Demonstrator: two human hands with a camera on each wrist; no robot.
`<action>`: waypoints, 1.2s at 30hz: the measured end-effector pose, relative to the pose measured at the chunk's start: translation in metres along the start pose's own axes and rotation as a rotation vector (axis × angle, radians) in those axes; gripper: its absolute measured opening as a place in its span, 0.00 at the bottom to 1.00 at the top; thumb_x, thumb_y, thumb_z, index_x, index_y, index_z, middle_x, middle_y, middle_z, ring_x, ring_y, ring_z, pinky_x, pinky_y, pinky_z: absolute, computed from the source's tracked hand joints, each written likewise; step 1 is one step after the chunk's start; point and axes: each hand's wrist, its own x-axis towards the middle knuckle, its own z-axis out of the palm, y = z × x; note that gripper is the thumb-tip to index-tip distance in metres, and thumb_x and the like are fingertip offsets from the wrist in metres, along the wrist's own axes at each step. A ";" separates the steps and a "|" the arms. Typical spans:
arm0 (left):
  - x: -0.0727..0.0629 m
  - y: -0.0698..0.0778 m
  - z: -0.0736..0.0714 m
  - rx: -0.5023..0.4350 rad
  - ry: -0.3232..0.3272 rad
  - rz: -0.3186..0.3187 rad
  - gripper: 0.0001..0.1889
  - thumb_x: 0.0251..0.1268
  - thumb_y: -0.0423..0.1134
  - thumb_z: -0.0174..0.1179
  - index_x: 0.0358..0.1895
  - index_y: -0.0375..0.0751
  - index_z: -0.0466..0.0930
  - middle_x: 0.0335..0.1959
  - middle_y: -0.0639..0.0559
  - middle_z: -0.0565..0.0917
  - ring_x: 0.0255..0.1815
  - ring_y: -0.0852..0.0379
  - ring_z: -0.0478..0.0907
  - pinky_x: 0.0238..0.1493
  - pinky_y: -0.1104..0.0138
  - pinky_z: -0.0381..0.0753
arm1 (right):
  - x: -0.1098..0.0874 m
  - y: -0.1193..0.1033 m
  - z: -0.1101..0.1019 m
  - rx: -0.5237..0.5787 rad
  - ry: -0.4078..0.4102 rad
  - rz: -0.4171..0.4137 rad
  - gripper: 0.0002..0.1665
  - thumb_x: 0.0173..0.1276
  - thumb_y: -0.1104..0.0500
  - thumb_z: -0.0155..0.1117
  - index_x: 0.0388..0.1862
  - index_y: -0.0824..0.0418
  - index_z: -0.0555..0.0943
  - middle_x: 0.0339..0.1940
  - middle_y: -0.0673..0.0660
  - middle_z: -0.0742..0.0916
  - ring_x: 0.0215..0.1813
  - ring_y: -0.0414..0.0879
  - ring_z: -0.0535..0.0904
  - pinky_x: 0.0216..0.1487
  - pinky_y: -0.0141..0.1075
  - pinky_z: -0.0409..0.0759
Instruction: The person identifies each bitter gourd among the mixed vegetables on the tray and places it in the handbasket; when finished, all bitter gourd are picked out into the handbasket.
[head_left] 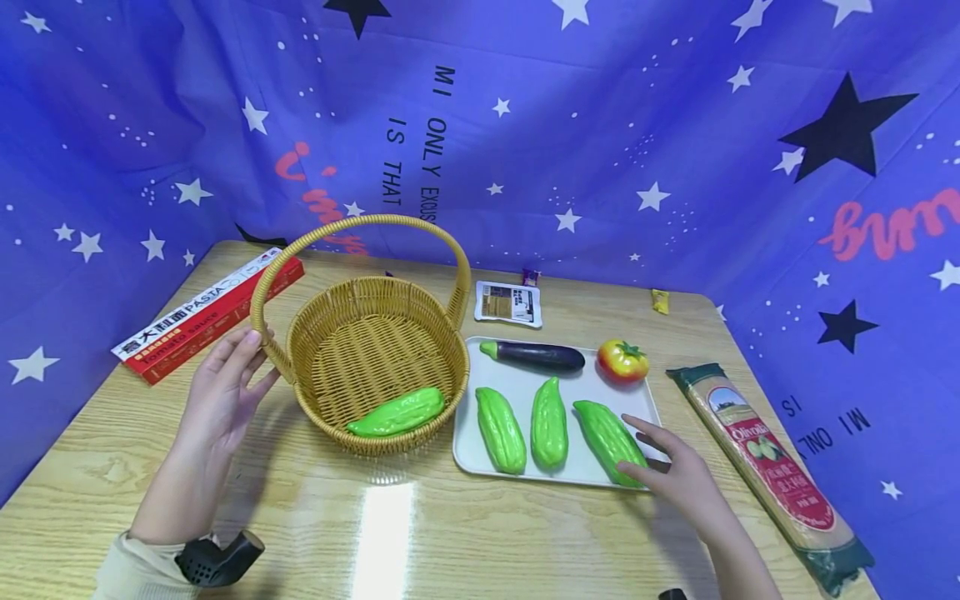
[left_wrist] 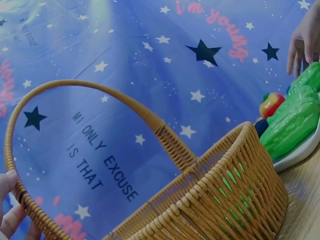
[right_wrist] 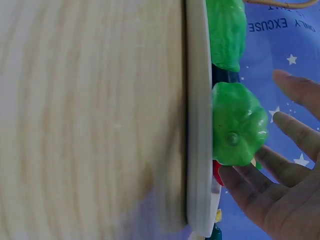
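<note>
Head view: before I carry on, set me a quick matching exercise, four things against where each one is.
1. Left hand
2. Right hand
3. Leftmost green vegetable
4. Tomato

A. Inside the basket
B. Far right corner of the tray
C. On the basket's handle
D. Spread at the rightmost green vegetable

Pairs: 1-C, 2-D, 3-A, 4-B

Basket (head_left: 360,354): woven wicker look, ribbed, rough
Green vegetables (head_left: 550,427): plastic look, glossy, ridged
Eggplant (head_left: 538,357): smooth, glossy
Tray (head_left: 519,390): smooth, pale plastic look
Worktop (head_left: 525,537): wood grain, shiny
Curtain (head_left: 525,158): matt, wrinkled cloth
</note>
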 end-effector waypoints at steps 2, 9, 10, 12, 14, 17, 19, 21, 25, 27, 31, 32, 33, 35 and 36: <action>0.000 0.000 0.000 0.000 -0.001 0.000 0.05 0.68 0.35 0.55 0.38 0.50 0.80 0.41 0.59 0.84 0.46 0.65 0.79 0.45 0.69 0.85 | 0.001 0.001 0.003 -0.037 -0.003 -0.008 0.40 0.57 0.55 0.71 0.68 0.60 0.67 0.66 0.71 0.71 0.63 0.67 0.70 0.59 0.53 0.78; 0.001 0.004 -0.002 0.025 -0.027 0.009 0.05 0.68 0.34 0.54 0.40 0.49 0.79 0.40 0.60 0.84 0.46 0.65 0.79 0.46 0.70 0.85 | 0.002 0.002 0.008 -0.114 -0.030 0.016 0.39 0.57 0.55 0.71 0.67 0.59 0.69 0.64 0.73 0.72 0.58 0.69 0.75 0.57 0.57 0.79; 0.002 0.006 -0.003 0.036 -0.037 0.020 0.06 0.68 0.34 0.55 0.41 0.48 0.79 0.41 0.60 0.83 0.46 0.65 0.79 0.46 0.70 0.86 | 0.002 0.002 0.008 -0.116 -0.033 0.015 0.39 0.57 0.56 0.71 0.67 0.59 0.68 0.64 0.73 0.72 0.58 0.69 0.75 0.57 0.57 0.79; 0.003 0.009 -0.005 0.071 -0.061 0.051 0.07 0.67 0.32 0.55 0.42 0.47 0.79 0.41 0.59 0.81 0.46 0.65 0.78 0.46 0.70 0.86 | 0.002 0.001 0.008 -0.112 -0.033 0.008 0.39 0.56 0.57 0.71 0.67 0.59 0.69 0.64 0.73 0.72 0.58 0.69 0.75 0.56 0.57 0.79; 0.005 0.013 -0.007 0.116 -0.087 0.082 0.09 0.67 0.30 0.54 0.44 0.46 0.80 0.41 0.57 0.79 0.45 0.65 0.77 0.46 0.71 0.86 | 0.003 0.002 0.008 -0.111 -0.033 0.001 0.38 0.56 0.58 0.70 0.67 0.59 0.69 0.64 0.73 0.72 0.58 0.69 0.75 0.56 0.57 0.80; 0.008 0.017 -0.009 0.165 -0.126 0.098 0.10 0.66 0.28 0.54 0.46 0.45 0.79 0.42 0.56 0.78 0.45 0.64 0.77 0.46 0.71 0.86 | 0.003 0.003 0.008 -0.116 -0.033 0.000 0.38 0.57 0.59 0.70 0.66 0.58 0.69 0.65 0.73 0.72 0.58 0.69 0.75 0.56 0.57 0.79; 0.009 0.018 -0.010 0.183 -0.139 0.096 0.10 0.67 0.28 0.54 0.46 0.45 0.79 0.41 0.56 0.78 0.45 0.64 0.77 0.47 0.71 0.86 | 0.004 0.003 0.007 -0.123 -0.035 0.001 0.37 0.57 0.60 0.69 0.66 0.58 0.69 0.65 0.73 0.72 0.58 0.68 0.75 0.56 0.57 0.79; 0.009 0.019 -0.011 0.188 -0.141 0.095 0.11 0.67 0.28 0.53 0.46 0.45 0.79 0.41 0.56 0.78 0.45 0.64 0.77 0.47 0.71 0.86 | 0.004 0.003 0.007 -0.126 -0.039 -0.006 0.37 0.57 0.60 0.69 0.66 0.58 0.69 0.65 0.73 0.72 0.58 0.68 0.75 0.56 0.57 0.79; 0.009 0.017 -0.011 0.206 -0.140 0.115 0.11 0.67 0.28 0.53 0.46 0.45 0.79 0.41 0.55 0.77 0.45 0.64 0.76 0.47 0.71 0.86 | 0.003 0.003 0.005 -0.116 -0.030 -0.046 0.36 0.56 0.61 0.69 0.65 0.60 0.70 0.63 0.73 0.74 0.58 0.68 0.75 0.56 0.55 0.80; 0.009 0.017 -0.011 0.220 -0.140 0.129 0.11 0.67 0.28 0.54 0.46 0.45 0.79 0.42 0.55 0.77 0.45 0.64 0.76 0.46 0.71 0.86 | 0.004 0.003 0.003 -0.109 -0.024 -0.070 0.35 0.56 0.63 0.69 0.65 0.60 0.71 0.62 0.72 0.75 0.58 0.67 0.75 0.55 0.53 0.81; 0.009 0.014 -0.012 0.253 -0.139 0.173 0.11 0.66 0.28 0.54 0.47 0.45 0.78 0.42 0.55 0.78 0.45 0.64 0.76 0.46 0.73 0.86 | 0.007 -0.002 -0.002 -0.106 -0.026 -0.105 0.35 0.57 0.63 0.69 0.64 0.61 0.71 0.61 0.71 0.75 0.58 0.66 0.75 0.55 0.52 0.81; 0.009 0.014 -0.012 0.268 -0.139 0.190 0.11 0.66 0.28 0.54 0.48 0.44 0.78 0.42 0.56 0.78 0.45 0.65 0.76 0.46 0.73 0.85 | 0.008 -0.004 -0.004 -0.104 -0.028 -0.104 0.35 0.57 0.62 0.69 0.64 0.60 0.71 0.62 0.71 0.75 0.59 0.65 0.75 0.55 0.51 0.81; 0.009 0.012 -0.012 0.290 -0.136 0.211 0.11 0.66 0.28 0.55 0.48 0.44 0.78 0.42 0.56 0.78 0.44 0.65 0.77 0.46 0.74 0.85 | 0.009 -0.006 -0.006 -0.100 -0.033 -0.109 0.35 0.57 0.62 0.69 0.65 0.60 0.71 0.62 0.71 0.75 0.59 0.64 0.75 0.55 0.50 0.82; 0.010 0.010 -0.014 0.347 -0.125 0.260 0.12 0.65 0.27 0.55 0.49 0.44 0.78 0.41 0.56 0.79 0.44 0.66 0.77 0.45 0.75 0.85 | 0.012 -0.010 -0.009 -0.095 -0.039 -0.119 0.34 0.58 0.61 0.69 0.65 0.60 0.71 0.62 0.70 0.75 0.58 0.63 0.75 0.54 0.48 0.83; 0.011 0.008 -0.014 0.386 -0.117 0.287 0.13 0.64 0.26 0.56 0.49 0.43 0.78 0.41 0.57 0.80 0.43 0.66 0.77 0.45 0.77 0.84 | 0.013 -0.013 -0.011 -0.095 -0.042 -0.124 0.34 0.59 0.61 0.68 0.65 0.60 0.71 0.62 0.69 0.75 0.58 0.62 0.75 0.53 0.46 0.83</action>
